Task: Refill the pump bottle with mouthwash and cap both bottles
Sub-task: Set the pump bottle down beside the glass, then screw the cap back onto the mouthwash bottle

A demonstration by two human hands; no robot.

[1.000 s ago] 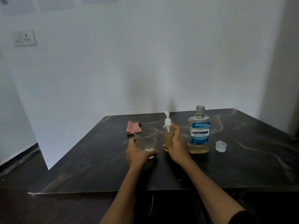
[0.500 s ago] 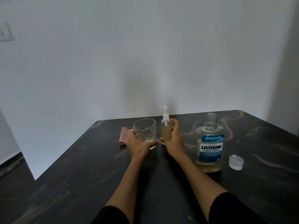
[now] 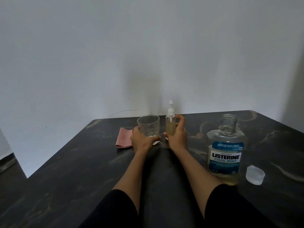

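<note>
A dark table (image 3: 271,145) is sitting by a white wall. The right hand (image 3: 176,137) is curling around the pump bottle (image 3: 170,124), while the left hand (image 3: 141,140) is holding the glass (image 3: 148,125). The little bottle is looking light and slippery, so gripping its middle is likely best.

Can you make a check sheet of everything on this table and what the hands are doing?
Surface: dark marbled table, no spills seen.
Job's things: pump bottle upright, pump on, yellowish liquid inside. Listerine bottle upright, uncapped, liquid low. Its clear cap lies beside it, apart.
Clutter: glass cup; pink cloth left of it.
Hands: left hand grips the cup; right hand holds the pump bottle.
Cables: thin wire along the wall.
Surroundings: plain white wall.
</note>
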